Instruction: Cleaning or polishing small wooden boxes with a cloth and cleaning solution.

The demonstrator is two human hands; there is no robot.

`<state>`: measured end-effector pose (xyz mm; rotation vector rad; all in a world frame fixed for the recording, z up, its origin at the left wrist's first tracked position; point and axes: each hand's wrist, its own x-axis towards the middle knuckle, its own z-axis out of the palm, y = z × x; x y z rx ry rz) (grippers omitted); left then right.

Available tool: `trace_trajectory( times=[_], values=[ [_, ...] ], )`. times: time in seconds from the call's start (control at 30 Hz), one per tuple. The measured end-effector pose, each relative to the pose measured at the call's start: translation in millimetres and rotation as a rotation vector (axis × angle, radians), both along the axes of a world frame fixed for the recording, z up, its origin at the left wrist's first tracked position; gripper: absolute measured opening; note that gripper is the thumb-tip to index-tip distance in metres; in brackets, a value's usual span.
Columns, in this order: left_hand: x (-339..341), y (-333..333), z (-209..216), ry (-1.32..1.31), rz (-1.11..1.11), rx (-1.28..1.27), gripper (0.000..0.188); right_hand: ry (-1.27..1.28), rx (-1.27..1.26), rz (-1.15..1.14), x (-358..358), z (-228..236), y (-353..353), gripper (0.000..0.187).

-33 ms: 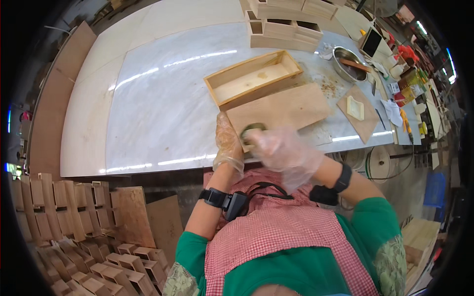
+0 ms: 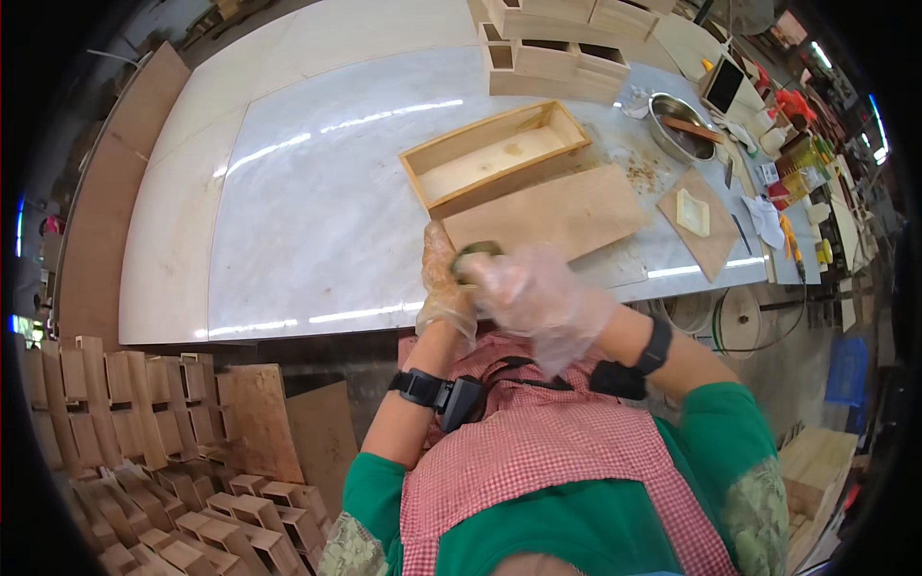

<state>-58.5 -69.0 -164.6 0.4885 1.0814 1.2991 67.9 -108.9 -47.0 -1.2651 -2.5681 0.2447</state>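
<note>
A flat piece of wooden board (image 2: 552, 213) lies slanted near the table's front edge. My left hand (image 2: 442, 269), in a clear plastic glove, is closed on its near left end. My right hand (image 2: 533, 288), gloved likewise and blurred by motion, grips a small dark green rounded thing (image 2: 475, 252) against that same end, close beside my left hand. What kind of thing it is cannot be made out. Just beyond the board sits an open wooden box (image 2: 495, 158) with a darker yellowish rim. My right hand's glove hides the board's near corner.
Stacked wooden boxes (image 2: 557, 67) stand at the back. To the right are a metal bowl (image 2: 663, 139) with a wooden stick, a small board (image 2: 706, 245) bearing a pale square dish (image 2: 691, 213), and a white cloth (image 2: 764, 219). Many wooden trays (image 2: 173, 394) are piled lower left.
My right hand has shifted slightly left with the green thing, closer to my left hand. The board and my left hand have stayed nearly in place.
</note>
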Motion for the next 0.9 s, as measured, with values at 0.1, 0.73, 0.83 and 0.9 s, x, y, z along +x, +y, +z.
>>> trace_trajectory(
  times=[0.1,0.73,0.83,0.9],
  values=[
    [-34,14,-82,1.101,-0.010,0.666,0.047,0.183,0.086,0.039,-34,-6,30,0.018],
    [-18,-19,42,-0.022,0.014,-0.085,0.036,0.060,0.302,-0.501,129,-36,4,0.021],
    [-17,-26,48,0.016,0.027,-0.039,0.032,-0.087,0.341,-0.658,147,-36,46,0.020],
    [-17,-25,47,0.016,0.005,0.036,0.026,-0.029,0.089,-0.808,153,-30,53,0.025]
  ],
)
